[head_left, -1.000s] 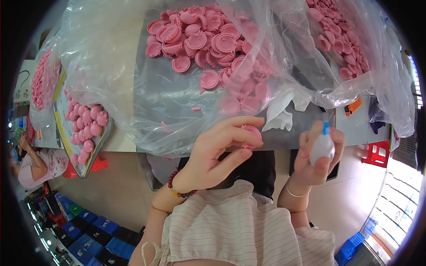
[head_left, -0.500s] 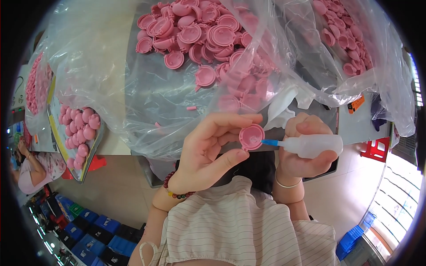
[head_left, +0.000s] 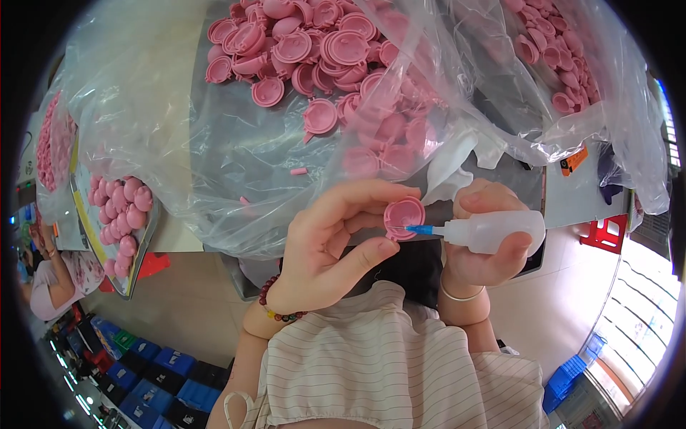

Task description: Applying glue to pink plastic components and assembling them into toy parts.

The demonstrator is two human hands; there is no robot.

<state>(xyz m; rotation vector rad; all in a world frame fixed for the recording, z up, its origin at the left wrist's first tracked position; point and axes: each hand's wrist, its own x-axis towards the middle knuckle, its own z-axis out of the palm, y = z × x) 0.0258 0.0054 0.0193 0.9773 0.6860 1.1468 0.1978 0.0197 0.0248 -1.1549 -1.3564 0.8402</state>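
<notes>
My left hand [head_left: 336, 239] pinches a small round pink plastic cap [head_left: 404, 214] between thumb and fingers, its hollow side facing right. My right hand [head_left: 486, 236] grips a small white squeeze bottle [head_left: 493, 230] lying sideways. The bottle's blue needle tip [head_left: 419, 229] touches the lower rim of the cap. Both hands are held above my lap, just in front of the table edge.
A big clear plastic bag [head_left: 236, 143] full of pink caps [head_left: 321, 50] lies on the table ahead, a second such bag [head_left: 564, 64] to the right. A tray of pink round parts [head_left: 118, 222] sits at left. Another person [head_left: 50, 272] sits far left. Blue crates [head_left: 143, 372] stand on the floor.
The right hand turned the bottle from upright to sideways and brought its blue tip against the cap. The left hand kept holding the cap, shifting slightly.
</notes>
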